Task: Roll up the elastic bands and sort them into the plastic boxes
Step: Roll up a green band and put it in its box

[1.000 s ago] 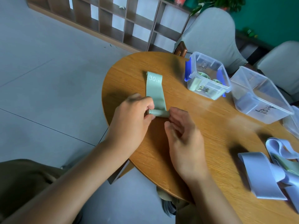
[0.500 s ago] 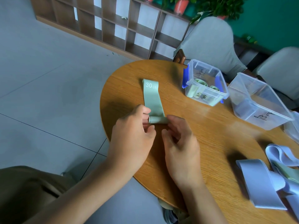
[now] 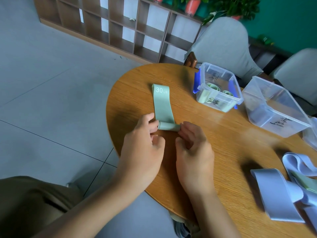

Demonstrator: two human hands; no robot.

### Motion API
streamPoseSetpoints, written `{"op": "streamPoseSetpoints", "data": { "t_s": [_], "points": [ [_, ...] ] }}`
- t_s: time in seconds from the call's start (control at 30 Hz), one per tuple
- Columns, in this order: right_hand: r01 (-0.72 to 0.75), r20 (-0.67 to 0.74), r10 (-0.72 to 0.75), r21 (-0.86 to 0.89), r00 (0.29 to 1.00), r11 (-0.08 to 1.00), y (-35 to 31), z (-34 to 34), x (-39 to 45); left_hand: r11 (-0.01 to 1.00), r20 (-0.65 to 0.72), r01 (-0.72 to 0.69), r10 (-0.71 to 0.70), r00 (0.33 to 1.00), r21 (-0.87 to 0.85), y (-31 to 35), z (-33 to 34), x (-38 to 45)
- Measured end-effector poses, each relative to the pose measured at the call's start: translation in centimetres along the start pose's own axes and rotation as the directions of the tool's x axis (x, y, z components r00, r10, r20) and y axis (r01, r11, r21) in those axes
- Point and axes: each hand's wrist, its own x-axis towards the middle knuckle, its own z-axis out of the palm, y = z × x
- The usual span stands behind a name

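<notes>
On my head view, my left hand (image 3: 145,143) and right hand (image 3: 193,146) each pinch one end of the small rolled part of the green elastic band (image 3: 163,107), fingers curled onto it, while the rest of the band, printed "30 LB", lies flat on the round wooden bench (image 3: 223,143) stretching away from me. Beyond it to the right stands the small plastic box (image 3: 217,88) with blue latches, holding green rolls, and just beside that the larger clear box (image 3: 274,107). Near my right edge lies a loose heap of pale blue bands (image 3: 281,189).
</notes>
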Motion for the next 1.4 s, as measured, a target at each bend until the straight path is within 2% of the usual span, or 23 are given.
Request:
{"op": "streamPoseSetpoints", "data": {
  "t_s": [0.33, 0.7, 0.83, 0.97, 1.13, 1.23, 1.4],
  "points": [
    [0.118, 0.066, -0.111, -0.113, 0.992, 0.987, -0.4, 0.2, -0.7, 0.996, 0.014, 0.044, -0.043, 0.999, -0.075, -0.2, -0.1, -0.1],
    [0.134, 0.097, -0.13, -0.045, 0.987, 0.99, -0.7, 0.0, -1.2, 0.998, 0.024, 0.029, -0.027, 0.999, -0.058, 0.1, -0.4, -1.0],
    [0.224, 0.141, -0.203, -0.152, 0.969, 0.963, -0.6, 0.2, -1.4, 0.998, 0.02, 0.041, -0.04, 0.999, -0.047, 0.4, -0.4, -1.6],
    [0.268, 0.148, -0.243, -0.182, 0.959, 0.946, -0.5, 0.3, -1.5, 0.999, 0.016, 0.024, -0.024, 1.0, -0.032, 0.3, -0.6, -1.7],
    [0.287, 0.132, -0.263, -0.227, 0.956, 0.931, -0.3, 0.6, -1.6, 0.998, 0.025, -0.016, 0.014, 1.0, 0.065, 0.1, -0.8, -2.0],
    [0.281, 0.135, -0.252, -0.277, 0.958, 0.919, -0.4, 0.9, -1.6, 0.977, 0.026, -0.099, 0.096, 0.995, 0.189, -0.4, -1.0, -1.9],
    [0.272, 0.171, -0.222, -0.386, 0.96, 0.881, -0.6, 1.2, -1.7, 0.799, 0.112, -0.35, 0.34, 0.934, 0.489, -0.9, -1.5, -1.1]
  ]
}}
